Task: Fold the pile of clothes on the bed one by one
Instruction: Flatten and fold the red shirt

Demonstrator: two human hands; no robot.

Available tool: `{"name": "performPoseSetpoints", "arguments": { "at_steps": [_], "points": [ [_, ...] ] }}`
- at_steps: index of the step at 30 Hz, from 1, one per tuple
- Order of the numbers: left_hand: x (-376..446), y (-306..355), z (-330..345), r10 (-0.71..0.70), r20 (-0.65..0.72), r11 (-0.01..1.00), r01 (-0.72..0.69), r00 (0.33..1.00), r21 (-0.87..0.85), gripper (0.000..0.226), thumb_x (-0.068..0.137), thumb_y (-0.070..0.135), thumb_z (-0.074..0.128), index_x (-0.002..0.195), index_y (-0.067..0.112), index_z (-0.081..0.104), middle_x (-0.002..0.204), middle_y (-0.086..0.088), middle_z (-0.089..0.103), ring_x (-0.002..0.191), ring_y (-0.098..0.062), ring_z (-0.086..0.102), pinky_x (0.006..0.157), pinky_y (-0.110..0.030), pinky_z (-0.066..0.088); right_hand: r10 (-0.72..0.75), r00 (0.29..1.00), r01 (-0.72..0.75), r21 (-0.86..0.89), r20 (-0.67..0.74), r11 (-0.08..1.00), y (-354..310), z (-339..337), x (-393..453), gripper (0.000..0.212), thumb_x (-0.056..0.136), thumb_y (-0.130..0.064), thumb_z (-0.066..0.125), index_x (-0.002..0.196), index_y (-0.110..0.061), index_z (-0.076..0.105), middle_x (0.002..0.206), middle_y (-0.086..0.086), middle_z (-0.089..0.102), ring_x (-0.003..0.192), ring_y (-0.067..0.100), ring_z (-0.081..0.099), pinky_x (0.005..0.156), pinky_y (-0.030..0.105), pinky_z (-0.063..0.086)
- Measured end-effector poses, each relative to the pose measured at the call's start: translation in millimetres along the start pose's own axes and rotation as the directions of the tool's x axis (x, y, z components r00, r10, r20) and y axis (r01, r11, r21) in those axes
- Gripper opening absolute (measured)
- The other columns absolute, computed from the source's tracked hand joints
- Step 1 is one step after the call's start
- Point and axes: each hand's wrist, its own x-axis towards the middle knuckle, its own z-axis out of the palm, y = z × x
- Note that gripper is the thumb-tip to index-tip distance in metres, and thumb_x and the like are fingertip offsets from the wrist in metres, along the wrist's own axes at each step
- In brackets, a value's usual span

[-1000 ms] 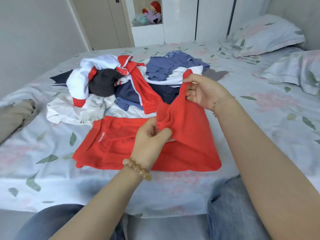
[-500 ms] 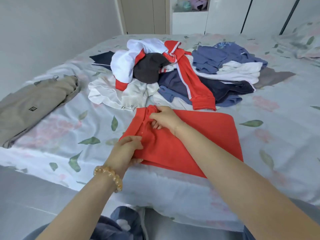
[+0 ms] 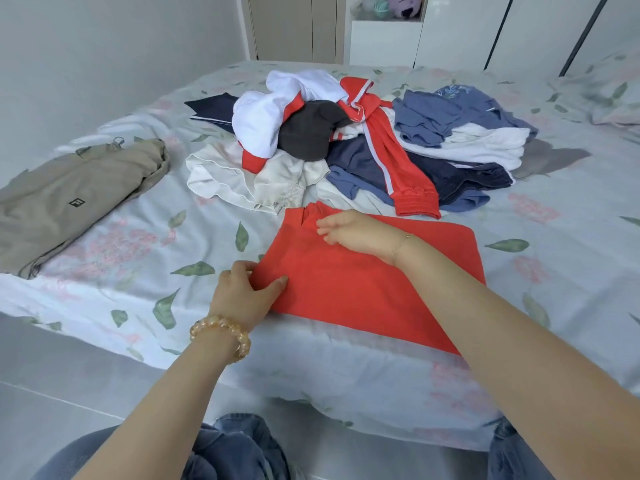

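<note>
the red garment lies folded flat near the front edge of the bed, just before the pile of clothes. the left hand pinches its near left corner, while the right hand rests on top with loose fingers. the logo on the beige garment at left is too small to read.

Floral bed: clothes pile, red garment, beige garment.

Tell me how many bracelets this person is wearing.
2: a chunky beaded bracelet on the left wrist, near the bed edge, and a thin chain bracelet on the right wrist, over the red garment.
</note>
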Motion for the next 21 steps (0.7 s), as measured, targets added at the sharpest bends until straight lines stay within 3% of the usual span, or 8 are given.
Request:
{"name": "performPoseSetpoints", "arguments": {
  "at_steps": [3, 7, 9, 11, 14, 16, 18, 21],
  "points": [
    [3, 6, -7, -0.062, 0.152, 0.987, 0.083, 0.986, -0.139, 0.042, 0.078, 0.040, 0.075, 0.106, 0.012, 0.060, 0.089, 0.000, 0.066, 0.074, -0.014, 0.064, 0.058, -0.022, 0.046, -0.049, 0.985, 0.101, -0.321, 0.164, 0.942, -2, 3, -32, 0.060, 0.091, -0.015, 0.056, 0.148, -0.016, 0.038, 0.154, -0.002, 0.034, 0.140, 0.011, 0.033, 0.114, 0.022, 0.026],
    [3, 22, -13, -0.029, 0.309, 0.818, 0.200, 0.951, -0.540, 0.047, 0.064, 0.026, 0.086, 0.102, 0.003, 0.067, 0.097, -0.014, 0.073, 0.094, -0.031, 0.070, 0.090, -0.045, 0.055, -0.127, 0.974, 0.217, -0.594, 0.189, 0.775, 10, 29, -68, 0.100, 0.083, -0.049, 0.066, 0.155, -0.017, 0.005, 0.163, -0.002, 0.001, 0.149, 0.015, 0.000, 0.122, 0.041, 0.006],
    [4, 31, -13, -0.004, 0.291, 0.780, 0.186, 0.957, -0.598, 0.037, 0.073, 0.015, 0.081, 0.103, 0.000, 0.066, 0.101, -0.017, 0.072, 0.097, -0.031, 0.069, 0.092, -0.045, 0.054, -0.188, 0.978, 0.199, -0.672, 0.090, 0.713, 16, 46, -71, 0.112, 0.078, -0.064, 0.062, 0.155, -0.014, -0.002, 0.163, 0.000, 0.000, 0.150, 0.020, -0.001, 0.121, 0.048, 0.006],
    [2, 39, -13, 0.014, 0.266, 0.763, 0.162, 0.964, -0.626, 0.030, 0.078, 0.013, 0.077, 0.103, 0.000, 0.066, 0.102, -0.018, 0.071, 0.096, -0.030, 0.069, 0.090, -0.041, 0.055, -0.268, 0.962, 0.160, -0.687, -0.051, 0.709, 22, 64, -64, 0.105, 0.080, -0.066, 0.055, 0.155, -0.010, 0.007, 0.161, 0.004, 0.015, 0.148, 0.024, 0.013, 0.119, 0.048, 0.015],
    [-4, 46, -19, 0.089, 0.293, 0.735, 0.135, 0.952, -0.664, 0.024, 0.084, 0.017, 0.071, 0.104, 0.005, 0.068, 0.098, -0.008, 0.072, 0.094, -0.020, 0.066, 0.085, -0.030, 0.052, -0.424, 0.821, 0.177, -0.536, -0.382, 0.825, 25, 74, -53, 0.061, 0.087, -0.047, 0.044, 0.135, -0.010, 0.050, 0.123, 0.011, 0.064, 0.113, 0.032, 0.060, 0.090, 0.041, 0.048],
    [-4, 49, -27, 0.152, 0.335, 0.736, 0.120, 0.930, -0.666, 0.025, 0.087, 0.021, 0.067, 0.110, 0.012, 0.068, 0.099, 0.006, 0.073, 0.102, -0.010, 0.063, 0.087, -0.028, 0.046, -0.361, 0.763, 0.204, -0.330, -0.537, 0.922, 25, 70, -49, 0.037, 0.092, -0.038, 0.045, 0.110, -0.013, 0.064, 0.091, 0.011, 0.072, 0.085, 0.033, 0.067, 0.070, 0.042, 0.051],
    [2, 52, -33, 0.154, 0.387, 0.700, 0.176, 0.909, -0.693, 0.036, 0.082, 0.023, 0.068, 0.117, 0.017, 0.063, 0.106, 0.008, 0.073, 0.107, -0.006, 0.061, 0.089, -0.029, 0.045, -0.212, 0.796, 0.233, -0.035, -0.567, 0.972, 18, 57, -48, 0.030, 0.096, -0.036, 0.049, 0.096, -0.012, 0.067, 0.082, 0.007, 0.072, 0.074, 0.024, 0.065, 0.071, 0.043, 0.051],
    [14, 49, -31, -0.004, 0.335, 0.594, 0.272, 0.942, -0.757, 0.028, 0.087, 0.006, 0.059, 0.114, 0.014, 0.060, 0.106, 0.001, 0.071, 0.103, -0.014, 0.062, 0.087, -0.030, 0.048, -0.025, 0.868, 0.269, 0.427, -0.496, 0.864, -1, 24, -58, 0.020, 0.099, -0.025, 0.054, 0.091, -0.016, 0.070, 0.077, -0.004, 0.068, 0.070, 0.010, 0.058, 0.071, 0.027, 0.049]
  ]
}}
